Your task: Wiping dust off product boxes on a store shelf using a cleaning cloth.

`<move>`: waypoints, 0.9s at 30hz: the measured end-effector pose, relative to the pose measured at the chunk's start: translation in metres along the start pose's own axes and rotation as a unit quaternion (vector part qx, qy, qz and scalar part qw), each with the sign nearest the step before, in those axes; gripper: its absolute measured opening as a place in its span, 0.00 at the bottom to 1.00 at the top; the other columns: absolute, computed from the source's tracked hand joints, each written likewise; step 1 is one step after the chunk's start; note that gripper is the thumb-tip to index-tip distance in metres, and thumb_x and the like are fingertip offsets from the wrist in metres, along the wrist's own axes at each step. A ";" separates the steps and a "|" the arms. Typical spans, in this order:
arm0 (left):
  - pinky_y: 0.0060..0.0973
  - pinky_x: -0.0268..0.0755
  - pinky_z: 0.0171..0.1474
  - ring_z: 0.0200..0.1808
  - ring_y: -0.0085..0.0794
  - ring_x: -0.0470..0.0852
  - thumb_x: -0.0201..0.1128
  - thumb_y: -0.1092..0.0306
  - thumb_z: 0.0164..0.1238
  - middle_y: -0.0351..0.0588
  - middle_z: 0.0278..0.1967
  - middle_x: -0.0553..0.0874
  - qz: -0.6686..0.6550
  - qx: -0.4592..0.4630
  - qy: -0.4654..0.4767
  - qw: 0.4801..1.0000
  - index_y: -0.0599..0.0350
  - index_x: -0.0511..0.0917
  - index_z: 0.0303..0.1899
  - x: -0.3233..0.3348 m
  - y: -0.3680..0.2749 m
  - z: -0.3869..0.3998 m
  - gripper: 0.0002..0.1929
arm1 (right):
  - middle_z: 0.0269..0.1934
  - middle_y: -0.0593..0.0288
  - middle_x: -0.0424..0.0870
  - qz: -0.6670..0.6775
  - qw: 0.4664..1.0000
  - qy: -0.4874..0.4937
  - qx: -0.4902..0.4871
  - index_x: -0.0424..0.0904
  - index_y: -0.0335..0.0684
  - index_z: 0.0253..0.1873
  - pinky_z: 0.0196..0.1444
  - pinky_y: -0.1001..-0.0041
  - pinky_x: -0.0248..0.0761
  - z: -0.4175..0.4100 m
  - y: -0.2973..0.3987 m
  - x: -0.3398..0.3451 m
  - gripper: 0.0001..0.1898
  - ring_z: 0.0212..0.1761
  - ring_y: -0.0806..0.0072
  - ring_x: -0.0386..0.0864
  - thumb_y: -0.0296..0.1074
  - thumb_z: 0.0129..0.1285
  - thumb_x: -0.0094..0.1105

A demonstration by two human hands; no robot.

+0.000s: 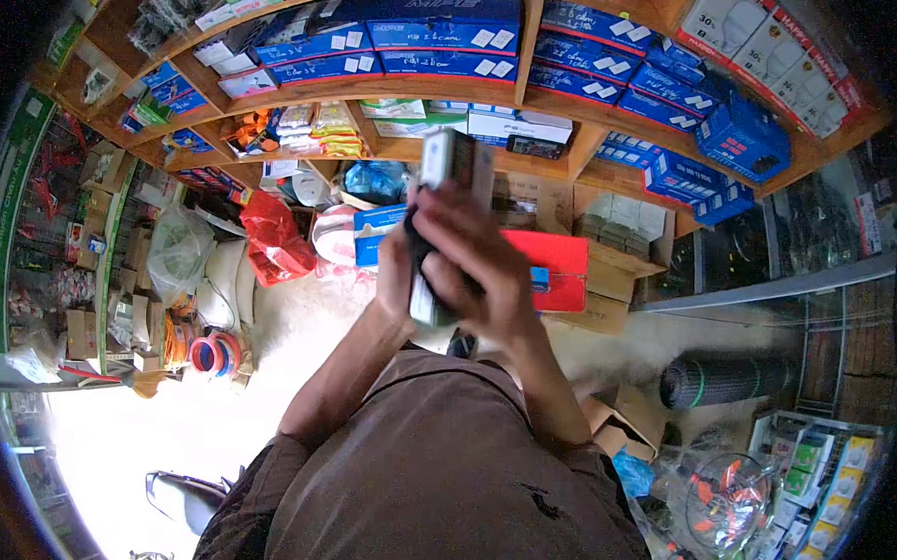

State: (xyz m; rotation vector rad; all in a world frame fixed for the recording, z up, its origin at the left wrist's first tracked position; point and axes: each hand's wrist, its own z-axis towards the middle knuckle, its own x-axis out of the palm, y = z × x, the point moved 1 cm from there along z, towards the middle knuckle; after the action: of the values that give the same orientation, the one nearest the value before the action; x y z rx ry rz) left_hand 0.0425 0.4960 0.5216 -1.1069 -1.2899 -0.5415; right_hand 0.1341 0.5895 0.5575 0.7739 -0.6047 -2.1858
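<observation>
Both hands are raised in front of my chest, around a blurred whitish carton that stands on end. My left hand grips its lower left side, where something dark shows between the hands. Across the front lies my right hand, its fingers curled over the carton and the dark thing. Motion blur hides the exact finger contact. Behind the hands are a red cardboard box and a blue and white box. A smartphone leans on the shelf beyond.
Wooden shelves hold blue MPE boxes. At left, a red plastic bag sits near sacks and coiled hose. On the right lie a black mesh roll, an opened carton and a plastic-wrapped fan.
</observation>
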 end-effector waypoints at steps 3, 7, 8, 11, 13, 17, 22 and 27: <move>0.32 0.78 0.51 0.45 0.34 0.83 0.46 0.36 0.77 0.48 0.45 0.84 0.104 0.020 -0.069 0.992 0.59 0.74 0.60 0.009 -0.012 0.007 0.32 | 0.63 0.52 0.79 -0.009 0.999 0.007 -0.039 0.79 0.38 0.60 0.66 0.56 0.71 -0.022 0.014 0.019 0.20 0.67 0.54 0.75 0.29 0.63 0.67; 0.32 0.78 0.51 0.43 0.34 0.83 0.44 0.34 0.77 0.48 0.42 0.84 0.040 -0.041 -0.010 0.998 0.60 0.75 0.59 0.012 -0.006 0.005 0.34 | 0.59 0.58 0.81 -0.173 0.971 -0.104 -0.131 0.81 0.44 0.55 0.58 0.56 0.76 -0.027 0.005 0.031 0.19 0.57 0.59 0.81 0.34 0.58 0.72; 0.30 0.79 0.50 0.42 0.34 0.83 0.43 0.34 0.78 0.48 0.42 0.84 0.061 -0.016 -0.071 0.995 0.60 0.75 0.58 0.006 0.002 0.000 0.34 | 0.54 0.56 0.84 -0.174 0.967 -0.127 -0.135 0.82 0.40 0.52 0.52 0.59 0.78 -0.023 0.004 0.026 0.17 0.51 0.58 0.84 0.33 0.58 0.71; 0.30 0.80 0.52 0.45 0.33 0.85 0.42 0.38 0.81 0.49 0.43 0.84 0.081 0.016 -0.067 0.994 0.58 0.73 0.59 0.036 0.014 -0.004 0.30 | 0.44 0.52 0.87 -0.184 0.959 -0.178 -0.125 0.83 0.34 0.48 0.42 0.61 0.79 -0.016 -0.002 0.005 0.13 0.41 0.58 0.86 0.32 0.60 0.68; 0.33 0.79 0.54 0.48 0.34 0.84 0.45 0.42 0.81 0.49 0.45 0.83 0.105 0.049 -0.050 0.992 0.54 0.70 0.61 0.025 0.015 -0.006 0.25 | 0.35 0.51 0.87 -0.181 0.947 -0.239 -0.115 0.81 0.30 0.42 0.37 0.65 0.78 -0.015 -0.001 0.002 0.09 0.33 0.58 0.84 0.31 0.64 0.63; 0.43 0.77 0.61 0.56 0.40 0.83 0.55 0.55 0.80 0.50 0.53 0.81 0.126 0.127 -0.039 0.983 0.43 0.58 0.66 0.038 0.018 -0.012 0.22 | 0.29 0.51 0.84 -0.168 0.908 -0.385 -0.013 0.80 0.32 0.37 0.32 0.70 0.74 -0.017 -0.005 0.007 0.10 0.27 0.63 0.81 0.33 0.69 0.57; 0.42 0.76 0.62 0.58 0.41 0.81 0.58 0.59 0.78 0.53 0.59 0.79 0.096 0.105 -0.044 0.989 0.44 0.59 0.68 0.037 0.012 -0.014 0.24 | 0.33 0.49 0.85 0.025 0.904 -0.426 0.017 0.80 0.32 0.38 0.36 0.68 0.75 -0.011 -0.002 0.015 0.15 0.32 0.62 0.81 0.40 0.70 0.56; 0.40 0.70 0.66 0.61 0.40 0.79 0.36 0.35 0.79 0.57 0.63 0.78 0.152 0.108 -0.049 0.981 0.64 0.65 0.70 0.049 0.011 -0.016 0.39 | 0.37 0.53 0.87 -0.056 0.946 -0.305 -0.094 0.84 0.34 0.42 0.40 0.62 0.77 -0.018 -0.004 0.015 0.09 0.36 0.57 0.84 0.31 0.59 0.66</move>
State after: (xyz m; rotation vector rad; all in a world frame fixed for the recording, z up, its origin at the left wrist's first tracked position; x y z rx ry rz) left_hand 0.0718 0.4982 0.5653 -1.1306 -1.2033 -0.1173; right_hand 0.1366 0.5777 0.5368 0.0132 -0.6431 -2.5493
